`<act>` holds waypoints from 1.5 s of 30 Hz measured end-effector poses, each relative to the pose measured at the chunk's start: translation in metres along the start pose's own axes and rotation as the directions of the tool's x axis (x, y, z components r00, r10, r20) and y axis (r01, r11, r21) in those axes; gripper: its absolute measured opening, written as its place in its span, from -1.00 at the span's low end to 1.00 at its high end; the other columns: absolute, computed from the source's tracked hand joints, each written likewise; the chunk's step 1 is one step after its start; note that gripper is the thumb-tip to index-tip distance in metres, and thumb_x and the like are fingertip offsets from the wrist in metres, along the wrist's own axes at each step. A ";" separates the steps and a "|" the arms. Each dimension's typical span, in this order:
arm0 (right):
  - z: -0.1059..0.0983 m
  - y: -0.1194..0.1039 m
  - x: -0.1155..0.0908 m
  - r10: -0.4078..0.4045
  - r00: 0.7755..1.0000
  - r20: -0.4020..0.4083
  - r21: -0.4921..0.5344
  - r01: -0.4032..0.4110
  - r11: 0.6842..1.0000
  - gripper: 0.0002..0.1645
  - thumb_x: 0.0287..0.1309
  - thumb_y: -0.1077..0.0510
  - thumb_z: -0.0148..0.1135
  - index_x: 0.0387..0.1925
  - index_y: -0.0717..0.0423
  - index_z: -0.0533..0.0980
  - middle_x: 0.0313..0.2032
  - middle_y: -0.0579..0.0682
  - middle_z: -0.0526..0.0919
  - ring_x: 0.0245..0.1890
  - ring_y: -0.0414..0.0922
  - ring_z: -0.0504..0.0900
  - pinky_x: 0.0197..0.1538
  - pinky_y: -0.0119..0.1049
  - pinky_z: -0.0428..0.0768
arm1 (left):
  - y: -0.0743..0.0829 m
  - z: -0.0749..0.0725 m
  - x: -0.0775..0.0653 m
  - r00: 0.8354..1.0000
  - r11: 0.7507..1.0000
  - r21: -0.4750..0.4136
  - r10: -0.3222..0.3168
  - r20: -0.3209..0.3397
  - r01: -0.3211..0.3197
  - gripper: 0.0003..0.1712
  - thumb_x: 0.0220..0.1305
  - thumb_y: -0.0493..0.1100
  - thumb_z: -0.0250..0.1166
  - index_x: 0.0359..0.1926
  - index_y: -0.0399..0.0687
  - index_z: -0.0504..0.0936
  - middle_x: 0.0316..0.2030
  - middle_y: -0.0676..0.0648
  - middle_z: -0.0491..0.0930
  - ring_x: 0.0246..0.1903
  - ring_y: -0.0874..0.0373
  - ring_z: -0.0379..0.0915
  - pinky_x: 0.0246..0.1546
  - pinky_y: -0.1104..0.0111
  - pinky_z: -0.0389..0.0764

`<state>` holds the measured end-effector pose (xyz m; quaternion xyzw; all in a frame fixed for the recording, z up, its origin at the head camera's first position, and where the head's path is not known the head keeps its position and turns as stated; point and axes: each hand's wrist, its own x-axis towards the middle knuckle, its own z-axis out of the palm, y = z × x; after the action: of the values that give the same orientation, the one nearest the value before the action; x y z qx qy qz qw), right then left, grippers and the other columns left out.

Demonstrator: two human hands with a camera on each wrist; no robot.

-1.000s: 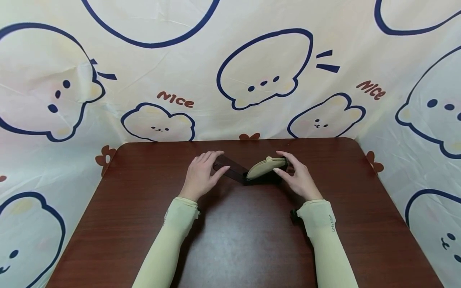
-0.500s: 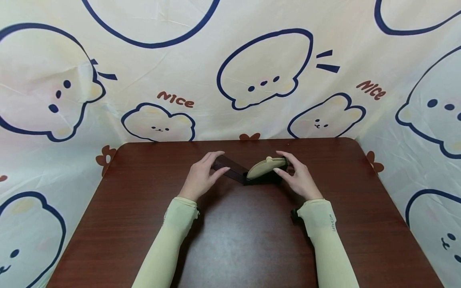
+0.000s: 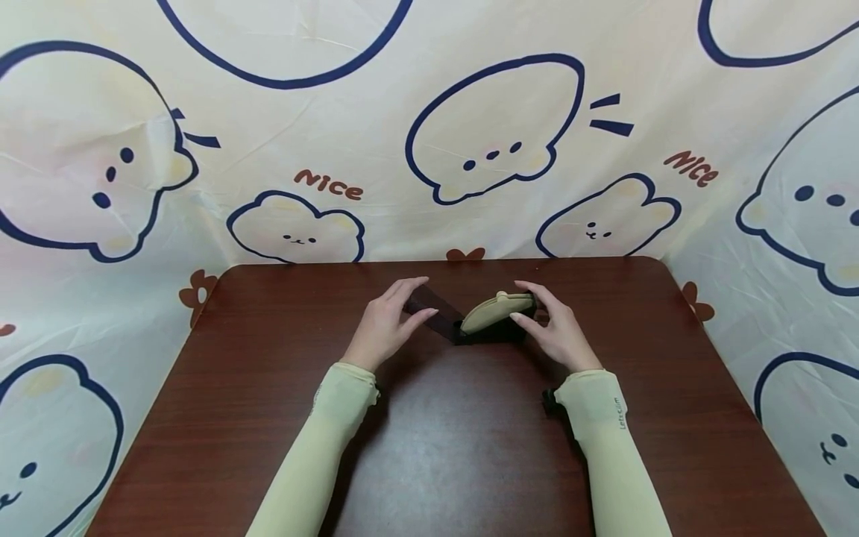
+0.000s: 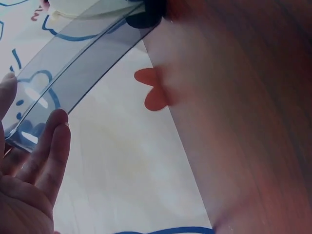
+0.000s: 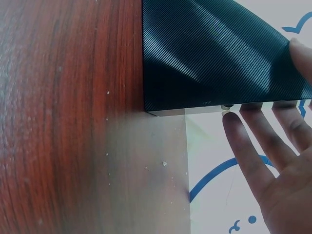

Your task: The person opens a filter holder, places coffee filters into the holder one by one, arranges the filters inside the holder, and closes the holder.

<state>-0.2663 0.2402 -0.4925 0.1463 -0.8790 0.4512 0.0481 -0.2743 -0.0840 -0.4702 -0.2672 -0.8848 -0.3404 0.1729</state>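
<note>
A case stands tilted wide on the table's far half. Its clear, smoke-tinted lid (image 3: pixel 435 312) slants up to the left from a black ribbed base (image 5: pixel 209 53). A beige, rounded, flattish piece (image 3: pixel 490 315) with a small knob on top sits in the base; its kind I cannot tell. My left hand (image 3: pixel 384 328) holds the lid's outer end between thumb and fingers. In the left wrist view the fingers bend round the edge of the clear lid (image 4: pixel 83 63). My right hand (image 3: pixel 558 332) grips the right end of the base, thumb in front and fingers behind.
The dark brown wooden table (image 3: pixel 443 447) carries the case near its back edge. A cream cloth (image 3: pixel 376 134) printed with blue cartoon outlines hangs behind the table and on both sides.
My left hand has moved slightly to the right and up, and the lid slants more steeply. The right hand, the base and the beige piece stay where they were.
</note>
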 end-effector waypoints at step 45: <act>-0.001 -0.002 0.000 0.003 1.000 0.001 -0.009 -0.003 1.000 -0.30 0.19 -0.08 0.27 0.34 -0.27 0.27 0.24 0.03 0.43 0.13 -0.03 0.47 0.14 0.11 0.46 | 0.061 0.071 0.042 0.984 0.986 0.037 0.159 0.075 -0.162 -0.21 0.31 0.01 0.23 0.47 0.28 0.06 0.14 0.04 0.41 0.09 0.22 0.39 0.12 0.32 0.47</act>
<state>-0.2658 0.2398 -0.4904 0.1449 -0.8812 0.4475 0.0477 -0.2806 0.0181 -0.4691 -0.3459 -0.8732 -0.2962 0.1735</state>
